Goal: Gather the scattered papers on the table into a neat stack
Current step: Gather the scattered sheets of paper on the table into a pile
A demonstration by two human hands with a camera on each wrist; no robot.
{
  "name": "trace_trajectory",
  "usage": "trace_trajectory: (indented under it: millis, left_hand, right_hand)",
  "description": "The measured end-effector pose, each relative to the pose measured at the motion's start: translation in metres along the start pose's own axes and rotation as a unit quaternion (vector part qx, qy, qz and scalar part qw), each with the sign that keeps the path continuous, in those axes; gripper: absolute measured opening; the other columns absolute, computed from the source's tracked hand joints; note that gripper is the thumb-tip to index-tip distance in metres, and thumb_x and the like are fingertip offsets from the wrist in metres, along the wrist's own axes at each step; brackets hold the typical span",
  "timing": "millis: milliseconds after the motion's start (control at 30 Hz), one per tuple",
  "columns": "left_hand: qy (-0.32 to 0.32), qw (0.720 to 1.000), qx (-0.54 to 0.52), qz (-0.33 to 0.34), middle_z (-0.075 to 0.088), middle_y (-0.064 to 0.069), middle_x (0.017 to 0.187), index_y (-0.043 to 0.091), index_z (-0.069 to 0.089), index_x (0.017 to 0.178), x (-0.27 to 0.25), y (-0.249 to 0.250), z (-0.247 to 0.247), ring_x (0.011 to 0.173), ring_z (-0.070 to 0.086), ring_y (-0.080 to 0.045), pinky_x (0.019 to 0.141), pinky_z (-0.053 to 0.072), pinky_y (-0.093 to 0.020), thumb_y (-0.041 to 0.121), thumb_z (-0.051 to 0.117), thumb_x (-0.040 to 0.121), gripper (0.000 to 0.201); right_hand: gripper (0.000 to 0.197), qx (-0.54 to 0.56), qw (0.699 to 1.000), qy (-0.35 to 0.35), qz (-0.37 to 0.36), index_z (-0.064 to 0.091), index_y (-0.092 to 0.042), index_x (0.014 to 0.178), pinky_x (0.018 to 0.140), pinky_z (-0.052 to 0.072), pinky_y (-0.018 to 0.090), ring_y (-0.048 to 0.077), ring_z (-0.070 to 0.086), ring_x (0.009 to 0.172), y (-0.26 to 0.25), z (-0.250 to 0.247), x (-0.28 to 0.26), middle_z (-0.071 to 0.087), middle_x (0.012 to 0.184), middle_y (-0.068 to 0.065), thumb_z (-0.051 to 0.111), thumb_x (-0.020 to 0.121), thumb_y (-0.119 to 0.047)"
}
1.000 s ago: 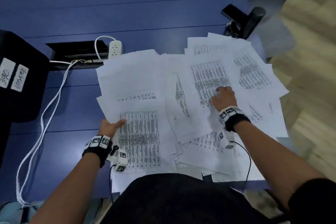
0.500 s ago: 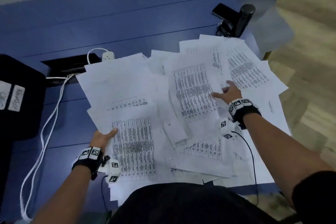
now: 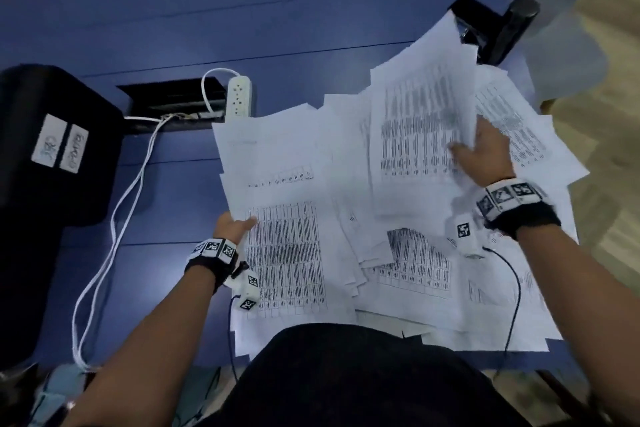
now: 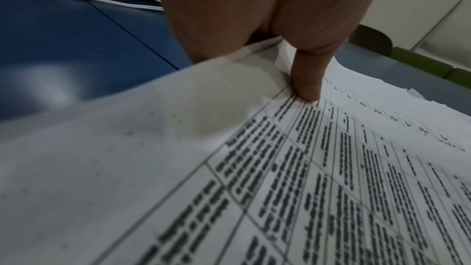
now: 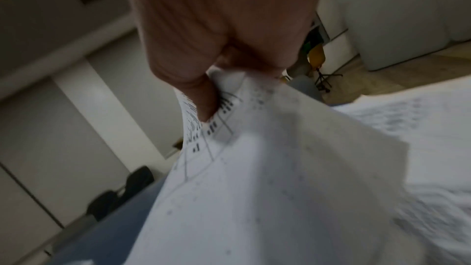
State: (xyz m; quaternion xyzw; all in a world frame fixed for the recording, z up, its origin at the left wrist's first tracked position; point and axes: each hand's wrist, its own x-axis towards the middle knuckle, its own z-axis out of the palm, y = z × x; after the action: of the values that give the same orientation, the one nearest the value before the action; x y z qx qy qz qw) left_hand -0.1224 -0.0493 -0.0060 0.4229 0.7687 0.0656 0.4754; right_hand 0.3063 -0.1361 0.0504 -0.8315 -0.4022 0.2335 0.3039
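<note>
Bare blue bench (image 3: 311, 21) lies open beyond the papers (image 3: 398, 218) and in a strip to their left, between them and the black case (image 3: 52, 149). That strip is crossed by white cables (image 3: 114, 218) running to a power strip (image 3: 239, 97) beside a cable slot (image 3: 173, 97). At the far right corner a black clamp (image 3: 495, 31) stands touching the lifted sheet (image 3: 422, 107).

White printed papers (image 3: 346, 204) lie overlapping, scattered across the blue table (image 3: 242, 10).

right hand (image 5: 219, 33) pinching printed paper (image 5: 267, 178), thumb on top, blurred
</note>
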Motion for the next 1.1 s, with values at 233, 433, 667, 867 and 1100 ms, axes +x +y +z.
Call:
trace_trajectory:
  millis: [233, 433, 667, 867, 1100]
  left_hand:
    - [-0.017, 0.999, -0.038, -0.002, 0.058, -0.018, 0.13, -0.004, 0.052, 0.129, 0.003, -0.005, -0.004, 0.121, 0.054, -0.033, 0.103, 0.038, -0.042, 0.012, 0.068, 0.087, 0.048]
    - [-0.033, 0.999, -0.022, 0.003, 0.059, -0.021, 0.128, -0.006, 0.053, 0.129, -0.009, 0.002, -0.007, 0.122, 0.054, -0.034, 0.099, 0.039, -0.036, 0.013, 0.064, 0.091, 0.044]
    - [-0.03, 0.996, -0.088, 0.008, 0.052, -0.01, 0.132, 0.0, 0.051, 0.133, -0.011, 0.004, -0.002, 0.114, 0.049, -0.02, 0.09, 0.031, -0.028, 0.049, 0.044, 0.097, 0.062]
    - [-0.045, 0.993, -0.107, 0.037, 0.059, -0.012, 0.117, 0.013, 0.059, 0.121, -0.005, -0.002, 0.006, 0.109, 0.056, -0.027, 0.089, 0.04, -0.037, 0.083, 0.053, 0.068, 0.087]
    - [-0.021, 0.999, 0.045, 0.012, 0.062, -0.023, 0.121, -0.005, 0.055, 0.122, 0.014, -0.006, 0.009, 0.107, 0.06, -0.038, 0.085, 0.045, -0.038, 0.016, 0.08, 0.075, 0.058]
  right_hand:
    - [0.057, 0.178, 0.982, 0.006, -0.058, 0.051, -0.007, 0.124, 0.081, 0.049, 0.009, 0.008, 0.061, 0.093, -0.057, -0.017, -0.009, 0.063, 0.108, 0.0, 0.079, 0.077, -0.021]
    - [0.096, 0.168, 0.98, -0.083, 0.065, 0.031, -0.012, 0.147, 0.114, 0.029, 0.042, 0.027, 0.04, 0.137, -0.045, 0.072, -0.029, 0.041, 0.15, 0.01, 0.081, 0.071, -0.044]
    - [0.073, 0.026, 0.973, -0.209, 0.093, 0.018, -0.008, 0.149, 0.081, 0.048, 0.031, 0.035, 0.065, 0.099, -0.043, 0.151, -0.09, 0.059, 0.122, 0.026, 0.063, 0.091, -0.012]
    - [0.081, -0.035, 0.924, -0.38, 0.018, 0.0, -0.007, 0.153, 0.109, 0.035, 0.04, 0.033, 0.043, 0.133, -0.041, 0.174, -0.105, 0.036, 0.15, 0.023, 0.055, 0.096, -0.027]
    - [0.055, -0.091, 0.986, -0.117, 0.08, 0.046, -0.013, 0.135, 0.103, 0.044, 0.04, 0.028, 0.05, 0.12, 0.038, 0.073, -0.018, 0.045, 0.135, 0.012, 0.067, 0.085, -0.02]
